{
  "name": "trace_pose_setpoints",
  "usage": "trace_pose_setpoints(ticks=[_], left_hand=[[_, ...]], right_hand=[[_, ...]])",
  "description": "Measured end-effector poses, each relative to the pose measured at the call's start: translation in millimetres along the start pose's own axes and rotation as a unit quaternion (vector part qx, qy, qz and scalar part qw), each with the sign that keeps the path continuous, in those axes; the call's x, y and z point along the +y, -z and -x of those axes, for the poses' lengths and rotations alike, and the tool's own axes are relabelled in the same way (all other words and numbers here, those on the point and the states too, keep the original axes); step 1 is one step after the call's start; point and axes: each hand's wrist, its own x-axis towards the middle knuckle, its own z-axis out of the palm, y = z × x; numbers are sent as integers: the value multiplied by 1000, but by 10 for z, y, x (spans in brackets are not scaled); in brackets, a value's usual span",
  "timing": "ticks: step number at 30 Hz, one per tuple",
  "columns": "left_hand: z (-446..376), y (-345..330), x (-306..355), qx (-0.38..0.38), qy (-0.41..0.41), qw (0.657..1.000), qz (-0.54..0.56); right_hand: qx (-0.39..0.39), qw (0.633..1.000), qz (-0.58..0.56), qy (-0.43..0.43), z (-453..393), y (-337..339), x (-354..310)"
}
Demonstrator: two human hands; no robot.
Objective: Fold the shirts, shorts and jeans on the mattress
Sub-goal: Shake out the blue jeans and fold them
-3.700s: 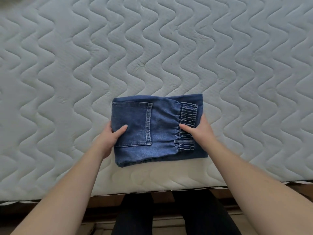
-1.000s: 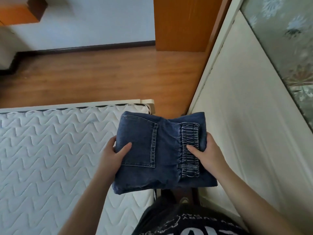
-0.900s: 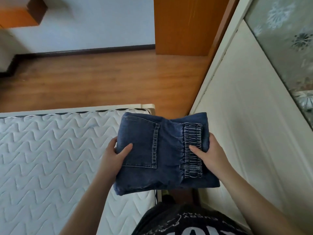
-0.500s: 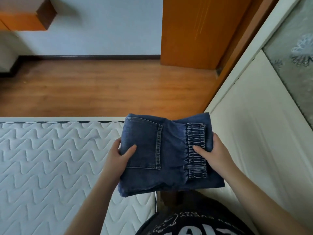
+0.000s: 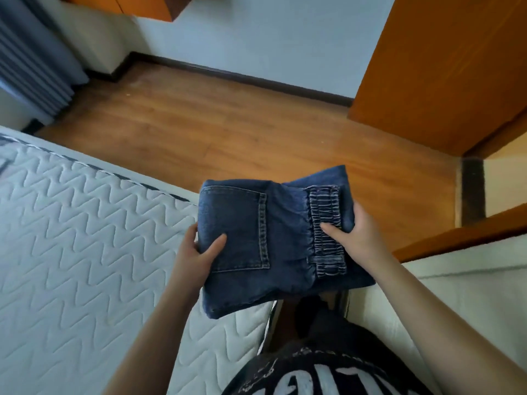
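Note:
The folded dark blue jeans (image 5: 285,238) form a thick rectangular bundle, back pocket up on the left and elastic waistband up on the right. They are held in the air past the corner of the white quilted mattress (image 5: 71,238). My left hand (image 5: 196,252) grips the bundle's left edge, thumb on the pocket and fingers underneath. My right hand (image 5: 356,235) grips the right edge, thumb on the waistband. No shirts or shorts are in view.
Wooden floor (image 5: 228,129) lies ahead. An orange door (image 5: 445,67) stands at the right, with a white cabinet surface (image 5: 456,303) beside me. Grey curtains (image 5: 31,61) hang at the far left. A wooden shelf (image 5: 148,7) is mounted on the white wall.
I lifted the folded jeans off the mattress and turned with them toward the mattress corner. In the last second the view has kept swinging, bringing more floor, the door and curtains into sight.

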Motion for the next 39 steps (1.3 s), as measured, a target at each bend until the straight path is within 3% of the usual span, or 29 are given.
trace_pose_setpoints(ticks=[8, 13, 19, 29, 39], left_hand=[[-324, -235, 362, 158, 45, 985, 47], [-316, -331, 479, 206, 43, 974, 85], [-387, -380, 418, 219, 59, 969, 100], [-744, -463, 558, 166, 24, 983, 75], [-1485, -785, 996, 183, -13, 983, 28]], right_hand=[[-154, 987, 3, 49, -1364, 7, -403], [-210, 975, 10, 77, -1771, -42, -639], [-215, 973, 27, 82, -1945, -117, -647], [-153, 985, 13, 75, -1904, 132, -625], [-140, 988, -48, 37, -2729, 437, -523]])
